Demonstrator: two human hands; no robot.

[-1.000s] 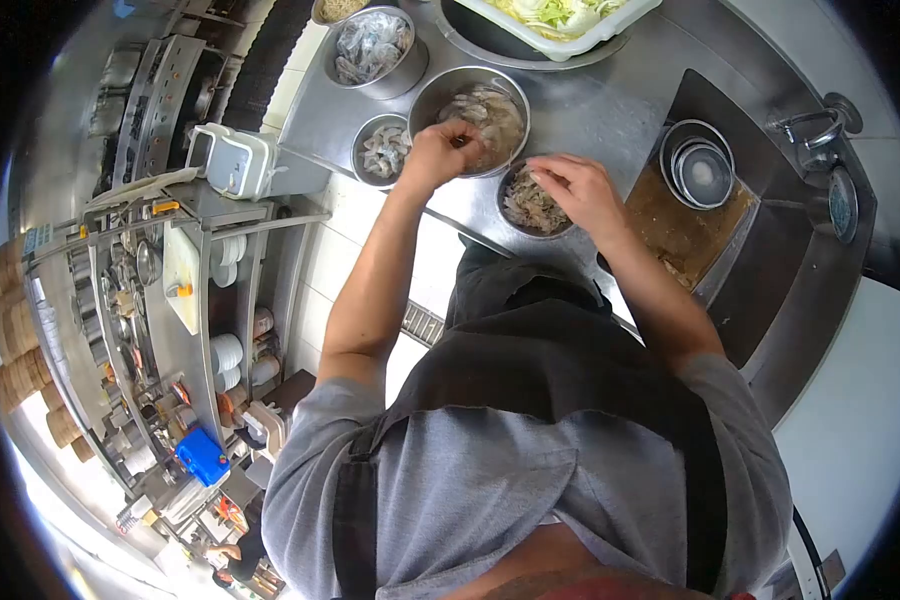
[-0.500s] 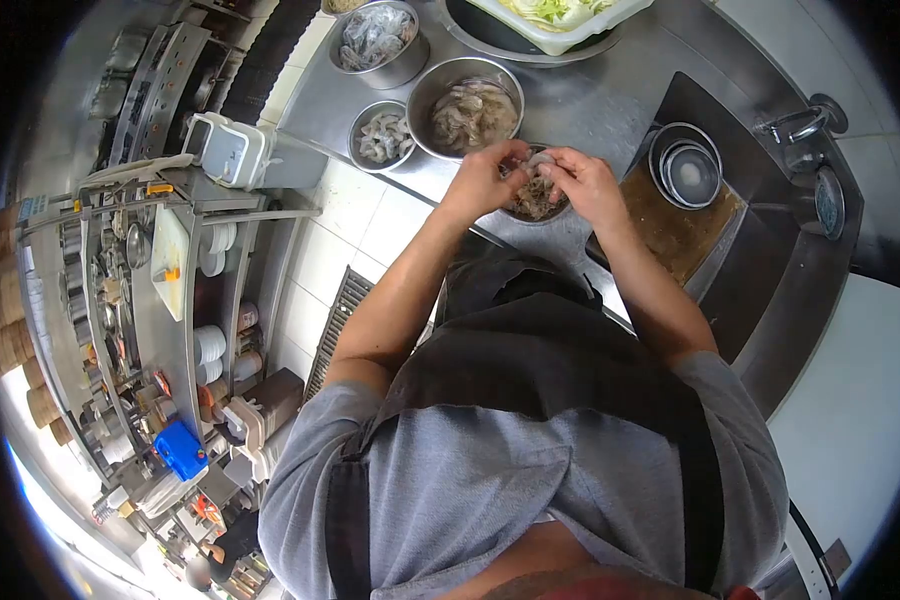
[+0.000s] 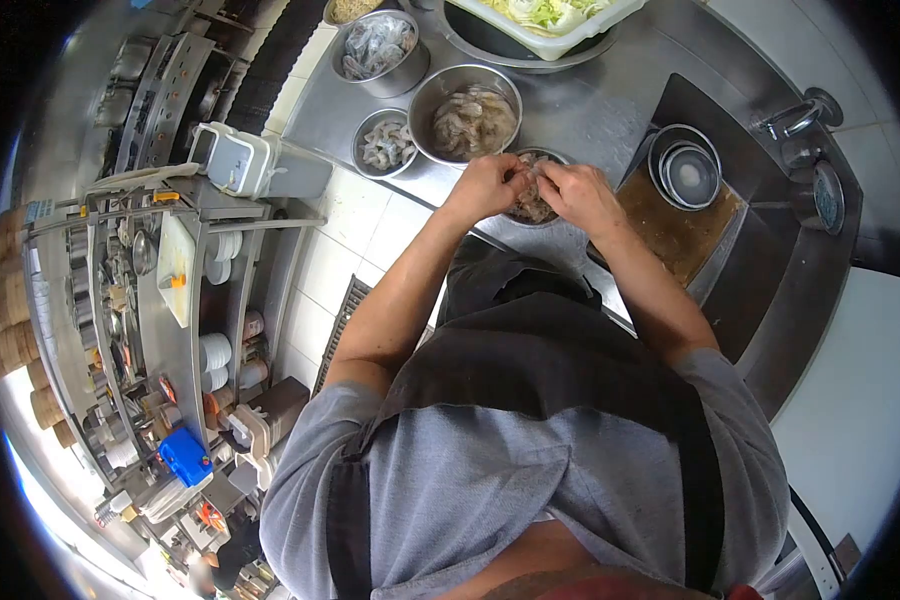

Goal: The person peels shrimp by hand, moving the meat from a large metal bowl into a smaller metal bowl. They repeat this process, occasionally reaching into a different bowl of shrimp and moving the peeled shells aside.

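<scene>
Both hands meet above a small metal bowl (image 3: 533, 215) of brownish shells at the counter's near edge. My left hand (image 3: 486, 188) is closed in a pinch, and my right hand (image 3: 578, 193) pinches beside it; a shrimp (image 3: 532, 168) shows between the fingertips, partly hidden. Just beyond my left hand is a large metal bowl (image 3: 516, 120) of shrimp in cloudy liquid. To its left stands a smaller bowl (image 3: 356, 150) holding pale peeled shrimp (image 3: 386, 146).
A metal pot (image 3: 410, 72) with a plastic bag and a white tray (image 3: 560, 44) of shredded vegetables stand at the back. On the right, nested bowls (image 3: 690, 172) rest on a brown board (image 3: 670, 232) near a faucet (image 3: 800, 115). Shelving stands left; a person is partly visible lower left.
My right hand has turned over, its back now more upward, and its fingertips have drawn nearer my left fingertips. The shrimp is more hidden between them.
</scene>
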